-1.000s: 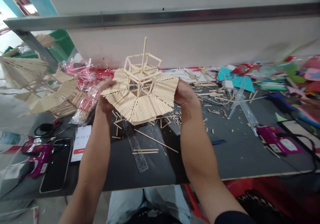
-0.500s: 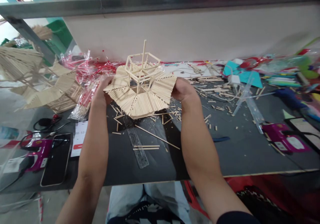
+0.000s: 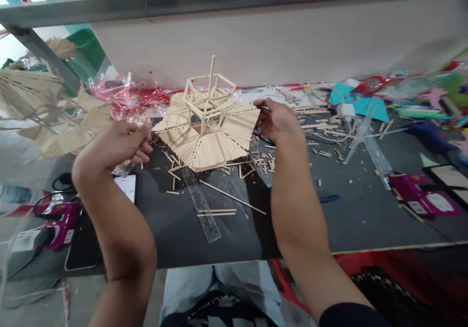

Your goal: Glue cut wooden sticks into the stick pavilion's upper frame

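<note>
A model roof built of thin wooden sticks (image 3: 215,149) stands mid-table, its flared panels in a ring under a hexagonal stick frame (image 3: 199,108) with one upright stick. My left hand (image 3: 126,144) is off its left edge, bent at the wrist, fingers loosely curled and apart with nothing seen in them. At the right edge is my right hand (image 3: 276,120), its fingers spread beside the panel; whether a fingertip touches it I cannot tell. In front lie a clear patterned ruler (image 3: 203,210) and several loose sticks (image 3: 232,196).
Another stick model (image 3: 73,127) stands at the left. Short stick offcuts (image 3: 266,163) are strewn around. Phones (image 3: 82,244) and a purple power socket (image 3: 64,224) lie front left, another purple socket (image 3: 420,194) at right. Red-and-clear plastic wrappings (image 3: 131,100) lie behind.
My left hand has let go of the roof's left edge and moved left. My right hand has loosened its grip and spread its fingers. The roof stays in place.
</note>
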Available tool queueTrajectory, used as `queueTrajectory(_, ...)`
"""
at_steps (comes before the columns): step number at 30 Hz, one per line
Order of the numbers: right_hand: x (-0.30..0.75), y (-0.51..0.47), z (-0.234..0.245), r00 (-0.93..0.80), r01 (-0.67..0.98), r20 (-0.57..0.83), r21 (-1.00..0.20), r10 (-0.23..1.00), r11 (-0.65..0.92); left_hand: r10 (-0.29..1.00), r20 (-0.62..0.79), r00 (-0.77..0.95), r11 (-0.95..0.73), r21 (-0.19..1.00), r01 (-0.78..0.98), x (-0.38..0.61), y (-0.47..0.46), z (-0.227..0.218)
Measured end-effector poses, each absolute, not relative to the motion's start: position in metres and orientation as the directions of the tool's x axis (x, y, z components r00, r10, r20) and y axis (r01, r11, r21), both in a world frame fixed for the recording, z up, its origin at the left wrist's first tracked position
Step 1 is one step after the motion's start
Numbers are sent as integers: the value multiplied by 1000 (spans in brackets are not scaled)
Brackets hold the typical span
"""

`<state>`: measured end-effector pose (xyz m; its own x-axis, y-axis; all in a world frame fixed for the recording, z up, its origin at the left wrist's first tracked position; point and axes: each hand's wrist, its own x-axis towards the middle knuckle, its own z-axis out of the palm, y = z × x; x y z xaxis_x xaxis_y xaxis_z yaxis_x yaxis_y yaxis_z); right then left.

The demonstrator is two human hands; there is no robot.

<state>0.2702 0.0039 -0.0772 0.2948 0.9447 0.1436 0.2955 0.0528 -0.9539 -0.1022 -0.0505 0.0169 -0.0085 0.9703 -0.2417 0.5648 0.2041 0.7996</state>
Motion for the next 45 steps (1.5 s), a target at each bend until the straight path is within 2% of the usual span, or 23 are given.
queueTrajectory(3, 268, -4, -66, 321, -54, -35, -998, 946, -18, 912, -407, 45, 282, 702, 654, -91, -53, 19)
queueTrajectory(5, 264, -9, -59, 324, -149, -90, -988, 942, -43, 885, -455, 103, 270, 680, 682, -86, -51, 17)
queueTrajectory(10, 262, -13, -54, 347, -108, -69, -994, 935, -33, 872, -388, 299, 145, 788, 598, -85, -46, 13)
queueTrajectory(16, 265, -13, -55, 351, -119, -64, -993, 934, -23, 886, -404, 229, 152, 718, 679, -83, -47, 17)
queueTrajectory(20, 267, -14, -55, 338, -136, -92, -989, 936, -48, 907, -349, 238, 181, 831, 527, -79, -38, 11)
queueTrajectory(23, 267, -13, -56, 308, -131, -154, -984, 939, -118, 947, -284, 151, 199, 885, 421, -79, -30, 2)
queueTrajectory(26, 263, -11, -59, 272, -130, -168, -982, 947, -136, 967, -248, 62, 190, 857, 479, -85, -31, -1)
queueTrajectory(29, 256, -9, -60, 239, -142, -152, -983, 959, -120, 936, -302, 180, 165, 829, 534, -87, -40, 7)
queueTrajectory(32, 251, -8, -59, 191, -167, -150, -979, 970, -119, 871, -449, 200, 186, 678, 712, -81, -49, 22)
queueTrajectory(34, 250, -9, -58, 168, -186, -165, -974, 972, -133, 871, -448, 202, 147, 629, 763, -74, -52, 29)
queueTrajectory(40, 251, -18, -49, 151, -145, -179, -977, 972, -158, 895, -393, 211, 115, 661, 741, -68, -44, 26)
queueTrajectory(45, 249, -26, -36, 134, -79, -191, -980, 972, -182, 955, -252, 156, 91, 750, 655, -69, -32, 10)
